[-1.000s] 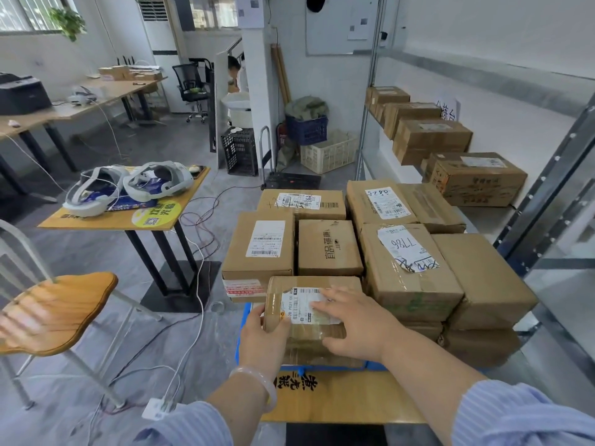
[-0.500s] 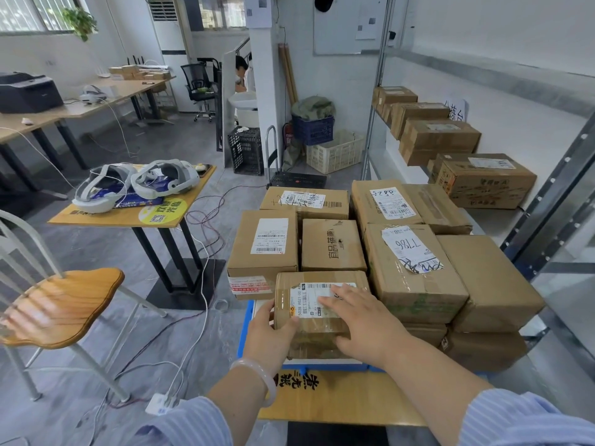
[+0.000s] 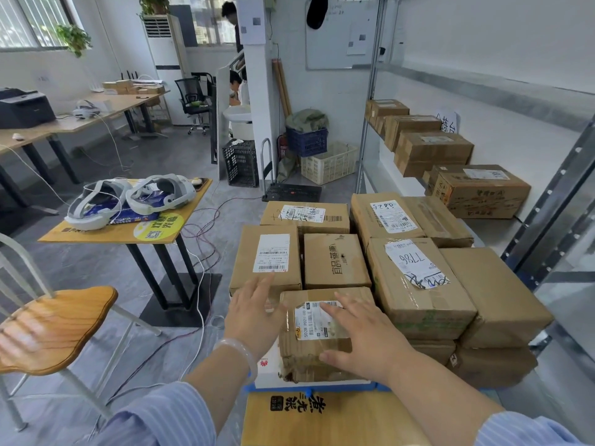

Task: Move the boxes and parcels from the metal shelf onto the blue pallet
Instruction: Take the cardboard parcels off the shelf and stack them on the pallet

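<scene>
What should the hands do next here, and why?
Probably pull both hands away and reach for the nearest shelf box: the taped box is already set down, the left hand and right hand have straight fingers, gripping nothing, and boxes wait on the metal shelf.

Bright, even daylight comes from the windows [image 3: 29, 20] at upper left, so shadows are soft and faint. The wide lens bends the metal shelf [image 3: 547, 201] at the right edge. The wooden chair seat [image 3: 54, 329] smears at the left edge, and the left hand [image 3: 254, 313] is slightly motion-blurred.
</scene>
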Tool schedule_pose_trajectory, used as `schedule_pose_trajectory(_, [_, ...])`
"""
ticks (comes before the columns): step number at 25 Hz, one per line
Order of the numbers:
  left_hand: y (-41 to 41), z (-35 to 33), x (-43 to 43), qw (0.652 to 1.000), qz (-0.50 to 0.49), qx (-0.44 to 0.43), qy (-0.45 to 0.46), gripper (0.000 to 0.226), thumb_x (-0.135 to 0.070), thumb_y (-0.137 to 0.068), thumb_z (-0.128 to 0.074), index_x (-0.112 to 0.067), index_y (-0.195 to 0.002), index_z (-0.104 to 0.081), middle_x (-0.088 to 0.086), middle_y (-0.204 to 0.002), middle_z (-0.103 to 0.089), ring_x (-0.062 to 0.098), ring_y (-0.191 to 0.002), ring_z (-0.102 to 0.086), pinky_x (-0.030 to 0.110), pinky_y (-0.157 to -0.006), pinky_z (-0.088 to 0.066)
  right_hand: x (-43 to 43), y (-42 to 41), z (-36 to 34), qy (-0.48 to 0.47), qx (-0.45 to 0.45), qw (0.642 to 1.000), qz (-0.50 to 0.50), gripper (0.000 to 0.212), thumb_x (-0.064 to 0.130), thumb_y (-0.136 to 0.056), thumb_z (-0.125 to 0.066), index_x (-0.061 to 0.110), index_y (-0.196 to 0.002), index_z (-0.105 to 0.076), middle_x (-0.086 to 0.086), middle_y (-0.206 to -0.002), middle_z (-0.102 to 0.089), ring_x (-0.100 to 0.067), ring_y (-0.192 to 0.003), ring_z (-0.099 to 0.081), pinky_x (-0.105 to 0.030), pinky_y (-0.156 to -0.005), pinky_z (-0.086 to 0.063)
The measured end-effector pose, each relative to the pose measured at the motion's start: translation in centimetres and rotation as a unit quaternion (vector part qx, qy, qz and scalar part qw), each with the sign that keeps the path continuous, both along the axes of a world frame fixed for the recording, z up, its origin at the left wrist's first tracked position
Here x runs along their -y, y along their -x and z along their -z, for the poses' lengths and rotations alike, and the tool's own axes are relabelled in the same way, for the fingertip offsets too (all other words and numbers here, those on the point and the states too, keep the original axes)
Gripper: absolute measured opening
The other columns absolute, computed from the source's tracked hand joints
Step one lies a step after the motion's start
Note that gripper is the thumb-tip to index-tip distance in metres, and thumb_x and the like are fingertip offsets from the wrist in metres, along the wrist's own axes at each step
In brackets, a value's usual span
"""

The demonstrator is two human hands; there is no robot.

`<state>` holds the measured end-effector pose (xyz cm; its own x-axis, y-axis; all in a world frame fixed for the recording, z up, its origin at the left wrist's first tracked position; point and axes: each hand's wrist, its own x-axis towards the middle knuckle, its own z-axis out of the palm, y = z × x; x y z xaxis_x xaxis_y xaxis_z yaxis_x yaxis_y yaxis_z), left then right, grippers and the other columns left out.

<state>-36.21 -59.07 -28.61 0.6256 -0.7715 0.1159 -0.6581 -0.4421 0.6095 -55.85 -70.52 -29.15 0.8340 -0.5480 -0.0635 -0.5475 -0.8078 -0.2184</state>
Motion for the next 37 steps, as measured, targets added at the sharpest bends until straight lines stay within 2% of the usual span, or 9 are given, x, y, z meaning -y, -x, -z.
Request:
schedule_pose_trajectory(3, [-2.2, -0.3, 1.9, 0.993, 0.051, 0.067, -0.086, 0.060, -0.059, -0.094, -0.035, -0.042, -0.149, -0.019, -0.008, -0.160, -0.011, 0.019, -0.146, -0.008, 0.040, -0.117, -0.008, 0.0, -0.7, -0.4, -0.002, -0.005, 1.000, 0.019, 0.087, 0.081, -0.077, -0.037, 0.044, -0.150, -0.007, 0.008, -0.161, -0.002, -0.014, -0.145, 0.001, -0.036, -0.116, 0.003])
schedule_pose_trajectory(7, [-3.9, 0.1, 4.2, 0.975, 0.102, 0.127, -0.149, 0.061, -0.064, -0.092, -0.026, -0.045, -0.148, -0.014, -0.010, -0.161, -0.004, 0.019, -0.147, -0.001, 0.044, -0.119, -0.003, 0.4, -2.1, -0.7, -0.004, 0.004, 0.998, 0.059, 0.078, 0.074, -0.085, -0.031, 0.041, -0.151, -0.007, 0.006, -0.161, -0.003, -0.014, -0.146, 0.002, -0.035, -0.114, 0.006])
schedule_pose_trajectory(12, [-5.6, 0.6, 5.4, 0.962, 0.106, 0.148, -0.205, 0.064, -0.069, -0.089, -0.020, -0.048, -0.148, -0.006, -0.007, -0.162, 0.003, 0.023, -0.147, 0.003, 0.046, -0.118, 0.001, 2.5, -4.8, -1.2, 0.001, -0.012, 0.995, 0.100, 0.072, 0.067, -0.091, -0.028, 0.037, -0.152, -0.006, 0.001, -0.162, -0.003, -0.018, -0.147, 0.000, -0.040, -0.119, -0.001])
schedule_pose_trajectory(15, [-6.1, 0.8, 6.0, 0.950, 0.110, 0.165, -0.241, 0.065, -0.073, -0.087, -0.014, -0.051, -0.147, -0.001, -0.006, -0.161, 0.007, 0.025, -0.147, 0.006, 0.049, -0.116, 0.006, 4.1, -6.9, -1.0, -0.004, -0.035, 0.994, 0.108, 0.071, 0.065, -0.092, -0.026, 0.035, -0.153, -0.006, 0.000, -0.162, 0.001, -0.018, -0.147, 0.004, -0.041, -0.118, 0.000])
schedule_pose_trajectory(21, [-5.8, 1.0, 6.2, 0.952, 0.117, 0.158, -0.234, 0.070, -0.079, -0.082, -0.013, -0.053, -0.146, -0.003, -0.008, -0.161, 0.006, 0.025, -0.147, 0.008, 0.051, -0.116, 0.008, 4.6, -8.1, 0.9, -0.002, -0.090, 0.989, 0.120, 0.075, 0.073, -0.088, -0.016, 0.035, -0.153, -0.010, 0.002, -0.162, 0.000, -0.019, -0.147, 0.001, -0.043, -0.117, -0.003])
schedule_pose_trajectory(27, [-5.6, 0.7, 6.0, 0.953, 0.131, 0.149, -0.231, 0.072, -0.080, -0.080, -0.019, -0.052, -0.146, -0.008, -0.008, -0.161, 0.006, 0.024, -0.147, 0.010, 0.051, -0.115, 0.008, 4.4, -8.0, 1.3, 0.011, -0.083, 0.989, 0.122, 0.077, 0.075, -0.087, -0.014, 0.035, -0.152, -0.010, 0.003, -0.162, -0.001, -0.020, -0.147, 0.000, -0.042, -0.117, -0.002])
schedule_pose_trajectory(37, [-5.4, 0.1, 5.9, 0.946, 0.136, 0.158, -0.249, 0.075, -0.078, -0.083, -0.024, -0.049, -0.147, 0.001, -0.004, -0.161, 0.010, 0.025, -0.147, 0.011, 0.053, -0.116, 0.004, 3.8, -7.6, 0.3, 0.010, -0.062, 0.991, 0.122, 0.074, 0.071, -0.089, -0.018, 0.034, -0.153, -0.009, 0.001, -0.162, -0.002, -0.020, -0.147, 0.004, -0.043, -0.118, 0.001])
